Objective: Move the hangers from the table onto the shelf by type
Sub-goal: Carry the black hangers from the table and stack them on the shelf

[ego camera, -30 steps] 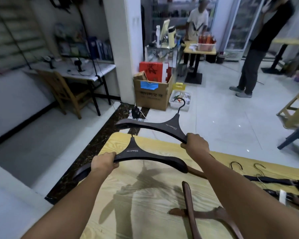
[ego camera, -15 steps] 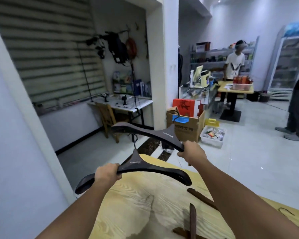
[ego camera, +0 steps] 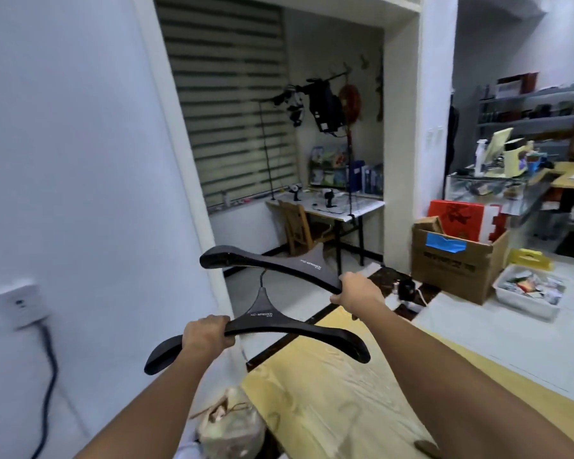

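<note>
I hold two wide black hangers in the air above the near left corner of the light wooden table point(ego camera: 332, 402). My left hand point(ego camera: 206, 336) grips the left arm of the nearer black hanger point(ego camera: 265, 321), whose thin hook points up. My right hand point(ego camera: 357, 289) grips the right end of the farther black hanger point(ego camera: 272, 261), which lies nearly flat and reaches left towards the white wall. Both hangers are level with each other's middle, the far one slightly higher. The shelf is not in view.
A white wall point(ego camera: 63, 160) with a socket box point(ego camera: 20, 301) and cable stands close on the left. A tied plastic bag point(ego camera: 229, 425) sits by the table's left edge. Beyond are a desk point(ego camera: 332, 205), wooden chair point(ego camera: 299, 226), cardboard box point(ego camera: 458, 260) and white bin point(ego camera: 531, 289).
My view has swung left and up: the wall now fills the left side and the hangers left on the table have dropped out of sight. Both hands keep their grip on the black hangers.
</note>
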